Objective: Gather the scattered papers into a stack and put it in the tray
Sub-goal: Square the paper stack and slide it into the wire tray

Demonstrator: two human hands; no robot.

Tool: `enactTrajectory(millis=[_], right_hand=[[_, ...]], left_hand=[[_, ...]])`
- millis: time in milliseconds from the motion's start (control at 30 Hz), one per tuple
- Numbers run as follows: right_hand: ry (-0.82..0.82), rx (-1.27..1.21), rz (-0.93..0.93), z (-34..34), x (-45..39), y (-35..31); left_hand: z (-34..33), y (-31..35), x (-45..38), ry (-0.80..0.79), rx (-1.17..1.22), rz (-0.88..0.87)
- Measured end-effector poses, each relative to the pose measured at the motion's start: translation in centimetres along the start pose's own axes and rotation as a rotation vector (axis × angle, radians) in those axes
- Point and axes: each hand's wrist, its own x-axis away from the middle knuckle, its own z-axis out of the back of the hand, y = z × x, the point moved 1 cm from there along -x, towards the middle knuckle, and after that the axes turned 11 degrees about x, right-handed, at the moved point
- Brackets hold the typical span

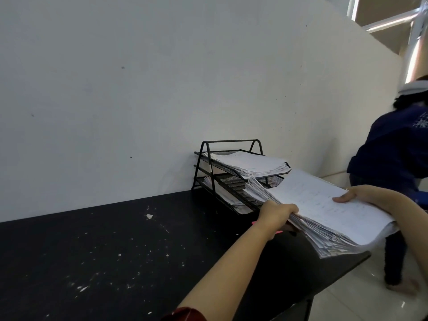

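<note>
A thick stack of white papers (324,205) is held level above the table's right end. My left hand (276,213) grips its left edge, fingers under and thumb side on top. My right hand (349,194) grips its far right edge with the thumb lying on the top sheet. The stack's far end reaches the middle shelf of the black wire tray rack (231,181) against the wall. The rack's top shelf holds a pile of papers (252,164), and more sheets lie on the bottom shelf (228,198).
The black table (104,251) is speckled with small white scraps. A white wall runs behind it. A person in dark blue (393,170) bends over on the tiled floor at the right, beyond the table's end. A pink object (279,231) peeks out beneath my left hand.
</note>
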Motion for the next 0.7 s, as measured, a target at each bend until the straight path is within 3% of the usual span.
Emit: enactTrajectory(millis=[133,333,533,700], right_hand=[[-0.049,0.0,-0.004,-0.1,-1.0,0.2],[-0.056,0.005,-0.014,0.2,-2.1,0.6],[-0.173,-0.113,-0.012,0.3,-3.9,1.0],[-0.083,-0.098,-0.061,-1.1,-4.2,1.2]], left_hand=[[0.5,0.1,-0.4,-0.082,0.126,0.112],[1.5,-0.6,-1.8,-0.052,0.21,0.228],[2.3,0.0,-2.6,0.022,0.224,0.182],[2.8,0.5,-3.8,0.108,0.193,0.099]])
